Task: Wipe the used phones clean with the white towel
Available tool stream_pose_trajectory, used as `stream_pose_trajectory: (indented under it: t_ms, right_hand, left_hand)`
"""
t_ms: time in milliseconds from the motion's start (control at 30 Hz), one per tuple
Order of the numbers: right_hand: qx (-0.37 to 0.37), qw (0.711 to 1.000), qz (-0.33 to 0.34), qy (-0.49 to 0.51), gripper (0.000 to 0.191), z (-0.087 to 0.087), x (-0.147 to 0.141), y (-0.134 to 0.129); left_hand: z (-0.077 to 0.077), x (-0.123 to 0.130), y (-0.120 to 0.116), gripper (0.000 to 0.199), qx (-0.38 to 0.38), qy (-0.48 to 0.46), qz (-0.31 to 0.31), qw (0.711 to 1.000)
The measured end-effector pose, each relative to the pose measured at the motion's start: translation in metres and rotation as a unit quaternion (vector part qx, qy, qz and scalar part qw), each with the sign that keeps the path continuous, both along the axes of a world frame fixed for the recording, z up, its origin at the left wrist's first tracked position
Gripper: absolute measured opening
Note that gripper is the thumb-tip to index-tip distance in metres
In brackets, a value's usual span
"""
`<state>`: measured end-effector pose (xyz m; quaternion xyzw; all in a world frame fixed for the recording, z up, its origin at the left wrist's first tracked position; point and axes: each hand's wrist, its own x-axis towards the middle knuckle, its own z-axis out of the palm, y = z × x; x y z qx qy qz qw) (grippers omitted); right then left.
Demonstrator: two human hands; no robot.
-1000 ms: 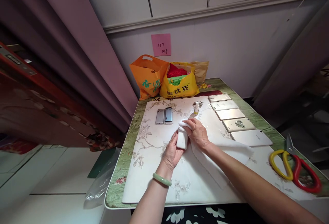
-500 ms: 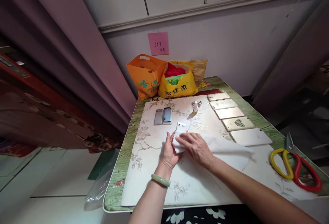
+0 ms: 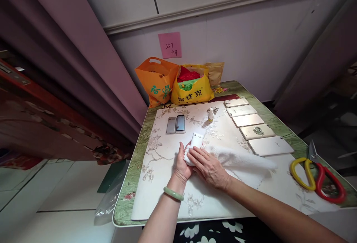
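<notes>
A small white mobile phone [image 3: 197, 141], its top end with dark markings showing, rests in my left hand [image 3: 182, 164], whose fingers curl around it from below. White cloth [image 3: 242, 160] wraps the lower part of the phone and trails off to the right across the table. Over the phone's lower half lies my right hand [image 3: 210, 167], pressing the cloth against it with its fingers close together. Part of the cloth under the palm is hidden. Beyond the hands, a silver phone [image 3: 171, 125] and a blue-screened phone [image 3: 180, 123] lie side by side.
Several gold and white phones [image 3: 270, 145] form a column at the right. Red-and-yellow-handled scissors [image 3: 316, 178] lie near the right edge. A little bottle [image 3: 210, 115] stands mid-table. An orange bag [image 3: 157, 81] and a yellow bag [image 3: 193, 92] stand at the back.
My right hand has slid down along the phone with the cloth, so more of the phone's white surface shows. The left hand keeps its hold. The view has shifted slightly.
</notes>
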<state>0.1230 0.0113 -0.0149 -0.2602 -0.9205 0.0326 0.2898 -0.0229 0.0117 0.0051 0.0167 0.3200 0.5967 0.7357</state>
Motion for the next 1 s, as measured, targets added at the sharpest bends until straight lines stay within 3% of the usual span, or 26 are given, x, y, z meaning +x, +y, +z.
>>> stream_pose_trajectory:
  t_ms: [100, 200, 300, 500, 600, 800, 1000]
  right_hand:
    - [0.010, 1.000, -0.008, -0.025, 0.047, 0.007, 0.003, 0.025]
    - [-0.028, 0.994, -0.107, -0.008, 0.044, 0.012, 0.001, 0.060]
    - [-0.059, 0.984, -0.165, 0.023, 0.044, 0.009, -0.004, 0.068]
    - [-0.024, 0.999, -0.009, 0.031, 0.050, 0.000, -0.005, 0.008]
    - [-0.016, 0.999, 0.031, 0.009, 0.051, 0.003, -0.003, 0.004]
    - [-0.033, 0.996, -0.083, 0.030, 0.047, 0.003, -0.009, 0.051]
    - [-0.118, 0.964, -0.215, 0.108, 0.047, -0.004, -0.014, 0.064]
  left_hand:
    - [0.003, 0.001, 0.001, 0.054, -0.009, -0.017, 0.001, 1.000]
    - [0.006, 0.004, 0.003, 0.052, 0.024, -0.026, 0.017, 0.999]
    - [0.007, 0.006, 0.003, 0.055, 0.045, -0.028, 0.000, 0.999]
    - [0.004, 0.002, -0.002, 0.060, -0.009, -0.019, -0.014, 1.000]
    - [0.005, 0.001, -0.003, 0.067, -0.011, -0.023, -0.039, 0.999]
    - [0.006, 0.004, 0.003, 0.044, 0.025, -0.033, 0.044, 0.998]
    - [0.001, 0.006, 0.002, 0.035, 0.044, 0.001, 0.006, 0.999]
